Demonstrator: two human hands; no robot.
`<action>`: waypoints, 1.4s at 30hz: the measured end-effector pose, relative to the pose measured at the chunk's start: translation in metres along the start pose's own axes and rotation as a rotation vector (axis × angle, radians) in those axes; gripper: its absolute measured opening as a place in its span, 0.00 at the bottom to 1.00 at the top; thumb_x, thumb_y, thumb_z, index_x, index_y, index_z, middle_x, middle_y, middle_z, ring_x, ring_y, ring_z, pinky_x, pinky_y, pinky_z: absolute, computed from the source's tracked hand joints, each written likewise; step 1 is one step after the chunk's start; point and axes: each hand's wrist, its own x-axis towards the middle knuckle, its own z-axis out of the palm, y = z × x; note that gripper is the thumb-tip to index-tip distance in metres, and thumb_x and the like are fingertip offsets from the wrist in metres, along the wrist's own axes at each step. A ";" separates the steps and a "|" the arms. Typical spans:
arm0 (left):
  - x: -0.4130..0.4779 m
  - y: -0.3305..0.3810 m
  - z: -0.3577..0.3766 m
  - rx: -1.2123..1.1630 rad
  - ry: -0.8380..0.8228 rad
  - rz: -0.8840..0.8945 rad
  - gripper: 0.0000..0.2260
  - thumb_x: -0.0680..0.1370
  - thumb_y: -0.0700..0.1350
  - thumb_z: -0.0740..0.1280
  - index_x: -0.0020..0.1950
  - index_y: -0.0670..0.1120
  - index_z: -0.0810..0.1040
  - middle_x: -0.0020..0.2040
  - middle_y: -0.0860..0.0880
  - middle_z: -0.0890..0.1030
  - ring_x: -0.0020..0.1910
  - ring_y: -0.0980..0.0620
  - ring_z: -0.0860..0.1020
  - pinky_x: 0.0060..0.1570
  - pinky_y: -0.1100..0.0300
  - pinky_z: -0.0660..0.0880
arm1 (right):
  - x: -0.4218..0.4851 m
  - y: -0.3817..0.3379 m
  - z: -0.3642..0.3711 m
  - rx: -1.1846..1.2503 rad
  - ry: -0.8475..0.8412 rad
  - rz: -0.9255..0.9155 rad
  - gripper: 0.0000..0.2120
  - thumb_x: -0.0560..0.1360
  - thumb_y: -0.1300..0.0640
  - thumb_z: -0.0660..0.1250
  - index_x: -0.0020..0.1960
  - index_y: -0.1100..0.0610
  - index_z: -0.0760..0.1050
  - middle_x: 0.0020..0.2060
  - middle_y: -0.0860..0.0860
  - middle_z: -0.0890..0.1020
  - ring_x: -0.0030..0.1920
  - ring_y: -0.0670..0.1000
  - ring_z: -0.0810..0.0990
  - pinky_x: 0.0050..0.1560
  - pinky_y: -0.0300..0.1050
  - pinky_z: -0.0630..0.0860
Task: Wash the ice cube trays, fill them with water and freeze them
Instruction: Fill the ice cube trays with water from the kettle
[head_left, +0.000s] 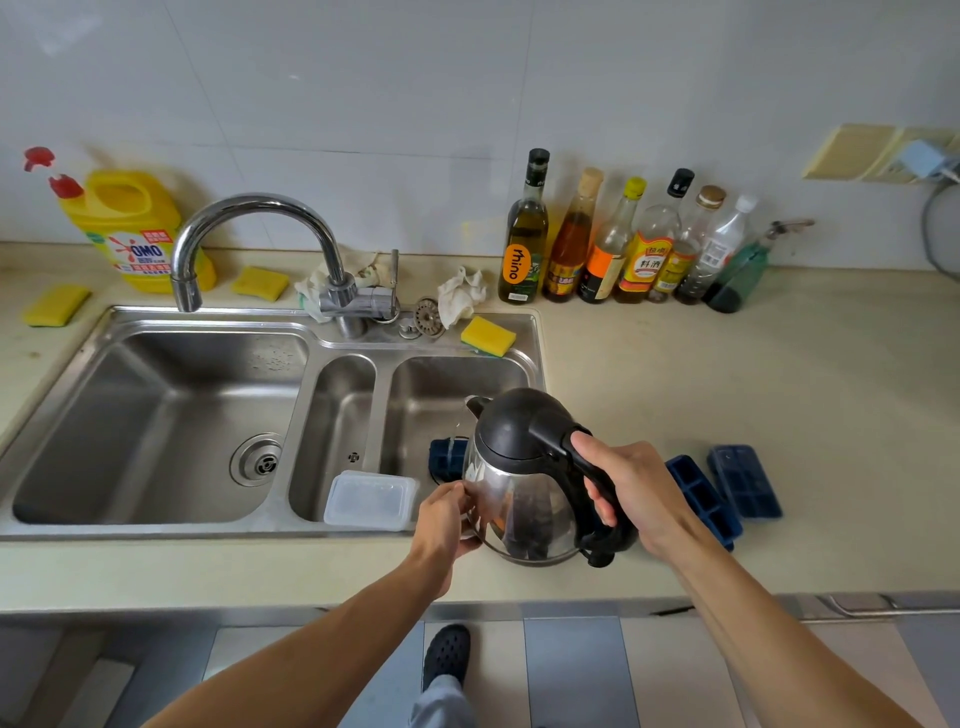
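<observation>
Bare forearms (322, 639) reach to kettle (524, 499) tilted over sink (208, 530)

Right hand (631, 488) grips the black handle, tipping the steel kettle's spout toward a dark blue ice cube tray (444, 460) in the right-hand basin, a thin stream of water falling onto it; left hand (447, 512) lies against the kettle's side, fingers bent, its grasp impossible to tell; two more blue trays (698, 493) (745, 480) lie on the worktop (727, 374) just right of the kettle.

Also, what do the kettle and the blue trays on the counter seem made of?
The kettle: polished metal body, probably stainless steel, since it mirrors the room; lid and handle look like matte black plastic. The ice cube trays: matte dark blue, likely silicone or plastic.
</observation>
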 end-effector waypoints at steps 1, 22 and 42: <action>0.000 0.000 0.000 0.004 -0.002 0.000 0.10 0.84 0.44 0.59 0.54 0.45 0.79 0.53 0.40 0.81 0.55 0.41 0.79 0.47 0.51 0.79 | 0.000 0.000 0.000 0.002 0.002 0.000 0.24 0.77 0.43 0.70 0.27 0.55 0.78 0.26 0.54 0.76 0.24 0.51 0.72 0.30 0.44 0.71; 0.014 0.013 0.013 0.055 -0.075 0.003 0.12 0.84 0.44 0.58 0.55 0.44 0.82 0.51 0.40 0.83 0.50 0.41 0.80 0.43 0.52 0.80 | 0.005 -0.002 -0.011 -0.001 0.080 0.025 0.26 0.64 0.32 0.69 0.26 0.55 0.76 0.23 0.54 0.75 0.23 0.52 0.71 0.28 0.43 0.71; 0.023 0.017 0.009 0.041 -0.072 -0.012 0.13 0.83 0.44 0.58 0.54 0.47 0.83 0.52 0.41 0.84 0.53 0.41 0.81 0.42 0.53 0.80 | 0.020 0.000 -0.007 0.001 0.080 0.025 0.26 0.64 0.32 0.70 0.26 0.55 0.77 0.24 0.55 0.75 0.24 0.52 0.71 0.29 0.43 0.71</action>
